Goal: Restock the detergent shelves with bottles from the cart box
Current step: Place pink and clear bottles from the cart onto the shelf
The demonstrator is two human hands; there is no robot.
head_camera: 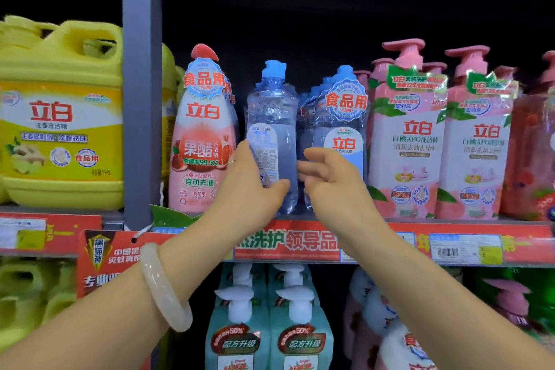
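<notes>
While L hand [250, 186] grips bottle [271, 129], upright.

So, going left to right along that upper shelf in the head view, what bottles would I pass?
Yellow jug → grey upright post → pink fruit-vinegar bottle → clear bottle turned back-label out, gripped by the left hand → clear bottle facing front, behind the right hand → two pink pump bottles.

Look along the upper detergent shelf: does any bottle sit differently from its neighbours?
Yes. The clear blue-capped bottle gripped by the left hand shows its back label, while the neighbouring blue bottle shows its front logo. The right hand hovers beside it.
</notes>
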